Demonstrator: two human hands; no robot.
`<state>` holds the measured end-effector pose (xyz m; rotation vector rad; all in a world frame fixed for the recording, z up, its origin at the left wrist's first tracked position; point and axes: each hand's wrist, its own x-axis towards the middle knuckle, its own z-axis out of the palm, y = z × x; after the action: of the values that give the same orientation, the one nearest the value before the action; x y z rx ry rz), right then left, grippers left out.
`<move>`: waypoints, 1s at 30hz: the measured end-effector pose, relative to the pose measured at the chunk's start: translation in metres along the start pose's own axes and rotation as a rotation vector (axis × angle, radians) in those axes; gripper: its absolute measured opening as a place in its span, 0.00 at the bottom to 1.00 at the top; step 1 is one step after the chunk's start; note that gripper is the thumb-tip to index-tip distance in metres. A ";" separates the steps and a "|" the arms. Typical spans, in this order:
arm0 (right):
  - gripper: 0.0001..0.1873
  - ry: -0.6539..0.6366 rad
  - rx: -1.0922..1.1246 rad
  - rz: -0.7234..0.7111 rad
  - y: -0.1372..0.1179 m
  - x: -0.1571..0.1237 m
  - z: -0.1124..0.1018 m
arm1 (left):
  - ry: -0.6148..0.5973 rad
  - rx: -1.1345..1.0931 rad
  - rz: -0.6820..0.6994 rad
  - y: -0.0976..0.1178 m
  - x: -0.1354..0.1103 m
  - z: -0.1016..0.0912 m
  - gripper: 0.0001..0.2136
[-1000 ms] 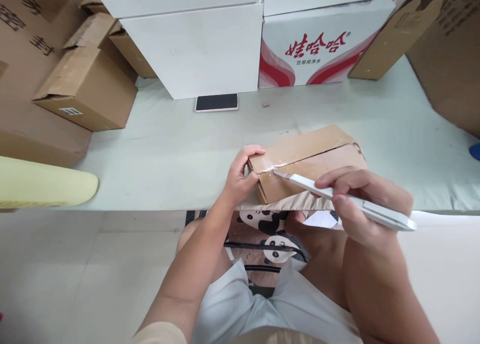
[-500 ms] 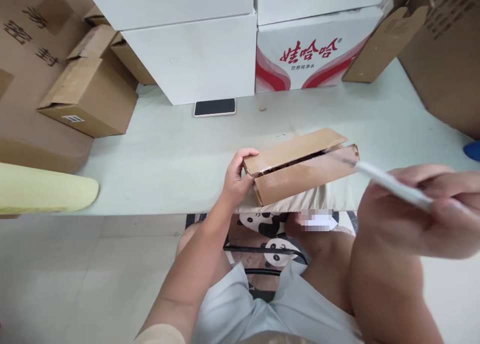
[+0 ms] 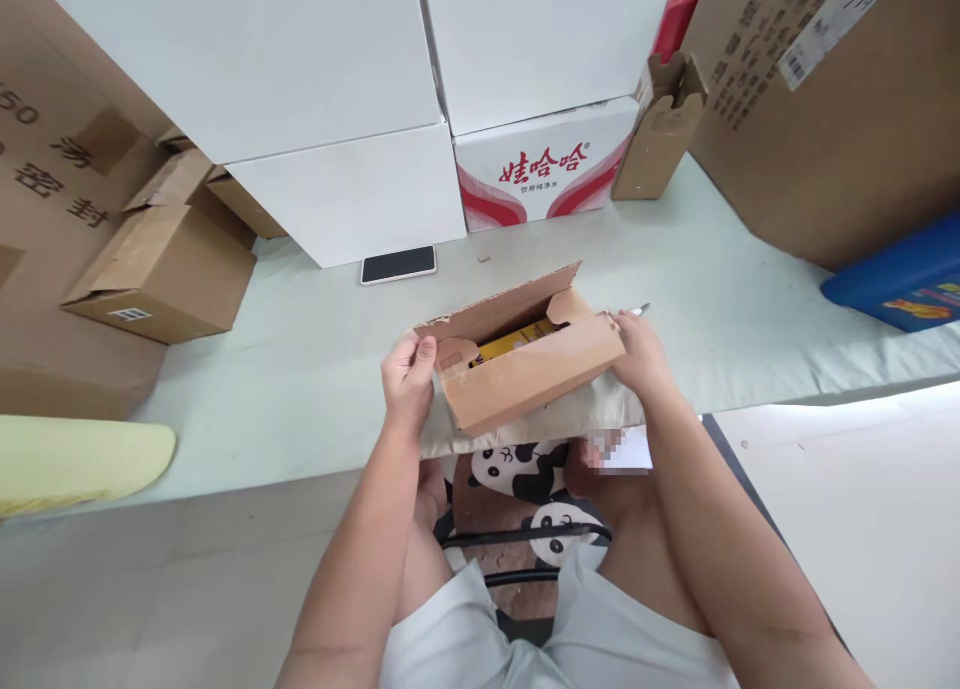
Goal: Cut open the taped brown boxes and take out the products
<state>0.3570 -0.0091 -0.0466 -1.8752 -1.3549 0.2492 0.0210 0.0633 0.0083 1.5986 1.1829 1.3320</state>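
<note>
A small brown cardboard box rests near the table's front edge, its long lid flap raised. Inside lies a yellow package, partly hidden by the front wall. My left hand is closed on the box's left end, thumb up against the flap. At the opposite end my right hand grips the corner with its fingers. A craft knife is also in that hand; only its pale tip shows past the fingers, and the handle is hidden.
White cartons stand stacked at the back, with a phone lying before them. Brown cartons are on the left, a tall carton on the right. A blue package and a yellow roll lie at the sides.
My right hand has come down from the right, with the knife, onto the box's right end. The lid flap has swung up, exposing the yellow package. The view has shifted right.
</note>
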 end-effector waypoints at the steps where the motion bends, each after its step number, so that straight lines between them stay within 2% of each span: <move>1: 0.17 0.012 0.022 0.001 -0.006 -0.001 0.001 | 0.001 0.007 -0.021 0.000 0.002 -0.004 0.27; 3: 0.17 0.051 0.129 0.017 -0.023 -0.004 0.000 | 0.067 0.044 0.001 0.000 0.006 -0.010 0.25; 5: 0.15 0.078 0.326 -0.002 -0.045 -0.010 -0.001 | 0.236 0.099 0.130 0.001 0.007 -0.015 0.22; 7: 0.16 0.066 0.566 -0.103 -0.067 -0.016 -0.004 | 0.348 0.136 0.299 0.002 0.005 -0.016 0.20; 8: 0.18 0.046 0.667 -0.176 -0.077 -0.018 -0.005 | 0.346 0.148 0.371 0.003 0.003 -0.016 0.20; 12: 0.33 -0.081 0.845 -0.399 -0.101 -0.025 -0.012 | 0.202 0.200 0.512 0.009 -0.004 -0.018 0.18; 15: 0.43 -0.231 0.794 -0.511 -0.106 -0.028 -0.019 | 0.083 0.187 0.509 0.011 -0.004 -0.025 0.21; 18: 0.41 -0.309 0.616 -0.648 -0.107 -0.033 -0.026 | -0.117 0.178 0.411 0.009 -0.004 -0.034 0.28; 20: 0.37 -0.332 0.486 -0.691 -0.108 -0.036 -0.030 | -0.225 0.184 0.323 0.006 -0.005 -0.038 0.31; 23: 0.35 -0.341 0.360 -0.679 -0.111 -0.040 -0.031 | -0.248 0.172 0.291 0.005 -0.007 -0.040 0.31; 25: 0.32 -0.255 0.374 -0.710 -0.113 -0.043 -0.026 | -0.149 0.135 0.335 0.006 -0.008 -0.039 0.30; 27: 0.28 -0.055 0.425 -0.743 -0.115 -0.049 -0.018 | 0.022 0.085 0.369 0.008 -0.007 -0.038 0.29; 30: 0.22 0.242 0.448 -0.707 -0.118 -0.060 -0.006 | 0.265 -0.031 0.344 0.014 -0.002 -0.040 0.26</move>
<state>0.2516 -0.0509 0.0221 -0.9522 -1.5435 -0.0393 -0.0154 0.0561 0.0290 1.6949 1.0614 1.8191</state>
